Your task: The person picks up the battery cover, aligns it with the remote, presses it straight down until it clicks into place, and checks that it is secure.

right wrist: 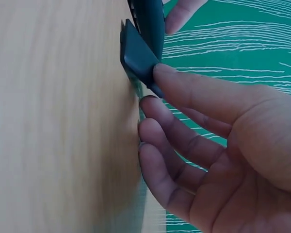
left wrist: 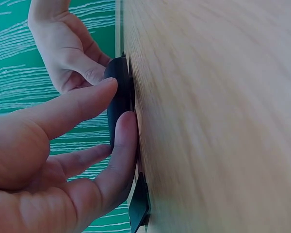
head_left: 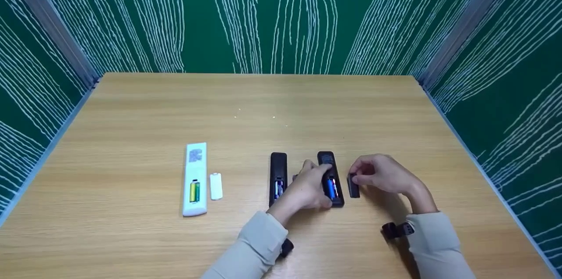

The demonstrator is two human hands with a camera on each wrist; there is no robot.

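My left hand (head_left: 309, 187) holds the right-hand black remote control (head_left: 326, 159) by its sides, where it lies back up on the table. Batteries (head_left: 332, 187) show in its uncovered compartment. Just to its right, my right hand (head_left: 388, 174) pinches the upper end of a small black battery cover (head_left: 354, 190). The right wrist view has the thumb on one edge of that cover (right wrist: 138, 53), tilted near the tabletop. Left of my left hand lies a second black remote control (head_left: 278, 165), also with batteries exposed and partly hidden by the wrist.
A white remote control (head_left: 195, 173) with green and yellow batteries lies at the left, its white cover (head_left: 216, 187) beside it. Another black cover (left wrist: 139, 204) lies near my left fingers. Small specks dot the wooden table (head_left: 263, 94); green walls with white lines stand around it.
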